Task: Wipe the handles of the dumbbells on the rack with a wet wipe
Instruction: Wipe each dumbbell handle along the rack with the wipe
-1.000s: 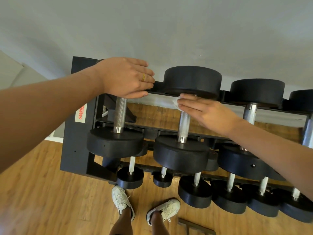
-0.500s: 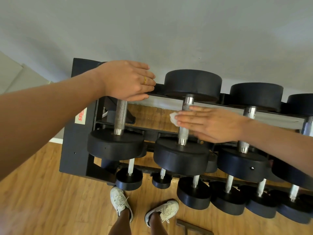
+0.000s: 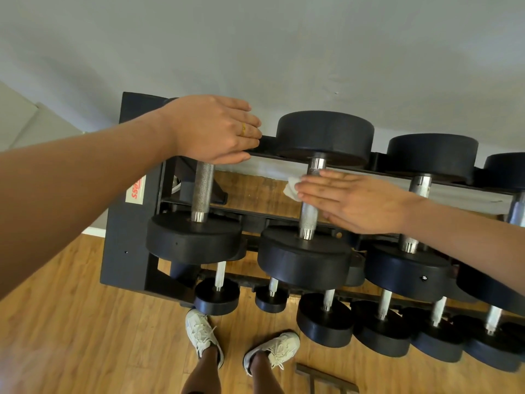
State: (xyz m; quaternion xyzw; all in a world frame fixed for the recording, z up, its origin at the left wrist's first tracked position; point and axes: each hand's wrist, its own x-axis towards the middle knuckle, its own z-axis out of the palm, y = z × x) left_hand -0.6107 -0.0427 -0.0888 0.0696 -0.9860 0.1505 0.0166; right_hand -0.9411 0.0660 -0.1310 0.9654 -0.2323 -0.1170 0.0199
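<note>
Pressing the wet wipe [image 3: 291, 189] flat against the second dumbbell's handle [image 3: 308, 218] on the top tier of the rack [image 3: 122, 223], the right hand [image 3: 358, 200] has straight, uncurled fingers. Resting atop the leftmost dumbbell [image 3: 202, 189], the left hand [image 3: 211, 129] has fingers extended.

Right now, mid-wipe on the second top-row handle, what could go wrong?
1. The right hand presses the wet wipe on the handle with flat fingers, not wrapped round it; the wipe could slip out, and the handle's far side may stay unwiped.
2. The left shoe stands close to the lower row's small dumbbell; if the rack gets jolted, toes could be hit.
</note>
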